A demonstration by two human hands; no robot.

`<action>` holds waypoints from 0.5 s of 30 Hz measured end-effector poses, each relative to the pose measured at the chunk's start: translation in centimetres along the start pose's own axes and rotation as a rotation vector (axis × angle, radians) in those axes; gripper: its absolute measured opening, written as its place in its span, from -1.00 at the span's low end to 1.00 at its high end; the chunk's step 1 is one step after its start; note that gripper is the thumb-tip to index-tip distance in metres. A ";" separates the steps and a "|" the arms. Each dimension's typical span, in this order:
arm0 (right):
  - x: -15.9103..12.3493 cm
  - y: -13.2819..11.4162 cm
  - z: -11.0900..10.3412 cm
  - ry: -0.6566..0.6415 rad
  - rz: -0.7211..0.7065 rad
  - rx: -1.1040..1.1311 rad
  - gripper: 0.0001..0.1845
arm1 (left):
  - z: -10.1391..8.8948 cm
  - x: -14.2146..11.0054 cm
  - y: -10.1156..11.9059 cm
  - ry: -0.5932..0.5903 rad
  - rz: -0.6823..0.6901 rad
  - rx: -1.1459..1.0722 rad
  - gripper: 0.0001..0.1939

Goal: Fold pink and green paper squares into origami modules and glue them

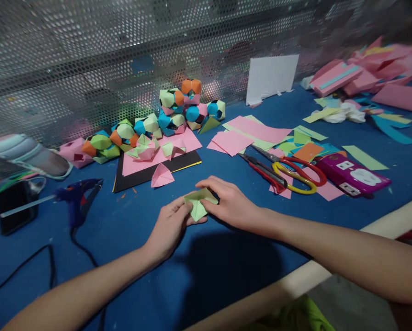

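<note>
A small piece of folded light-green paper [198,209] is held between both my hands, above the blue table. My left hand [169,225] grips its left side, with the thumb on top and fingers beneath. On the other side, my right hand [231,202] pinches it between thumb and index finger. Just beyond the hands lies a folded pink paper piece [162,175]. Behind that, more folded pieces rest on a pink sheet [192,140] over a black sheet [123,183]. Several finished multicoloured paper balls [123,133] are lined up and stacked against the perforated metal panel.
A blue glue gun [78,197] and a phone [16,207] lie at left. Scissors [295,172], a red cutter knife [266,174], a purple case [352,174] and loose paper sheets [231,142] are at right. Heaped pink paper [381,69] sits farther back.
</note>
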State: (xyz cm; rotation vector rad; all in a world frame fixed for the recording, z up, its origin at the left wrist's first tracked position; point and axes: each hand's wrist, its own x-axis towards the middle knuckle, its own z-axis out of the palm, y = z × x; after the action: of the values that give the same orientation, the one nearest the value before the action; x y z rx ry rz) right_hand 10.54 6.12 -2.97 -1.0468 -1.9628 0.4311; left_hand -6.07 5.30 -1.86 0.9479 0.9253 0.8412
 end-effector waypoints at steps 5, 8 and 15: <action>0.0 -0.1 0.0 0.011 -0.002 0.004 -0.76 | -0.1 0.3 -0.1 0.038 0.017 0.124 -0.65; 0.0 -0.2 0.0 0.013 0.014 0.014 -0.77 | 0.0 0.4 -0.1 0.051 0.033 0.149 -0.67; 0.3 -0.5 -0.1 -0.047 0.219 0.119 -0.77 | 0.1 0.4 -0.1 0.090 0.040 0.185 -0.72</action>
State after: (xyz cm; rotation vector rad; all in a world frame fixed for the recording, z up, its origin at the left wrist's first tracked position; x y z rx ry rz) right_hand 10.29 6.06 -2.48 -1.1890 -1.8456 0.6894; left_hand -5.79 5.60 -2.07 1.0975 1.0789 0.8482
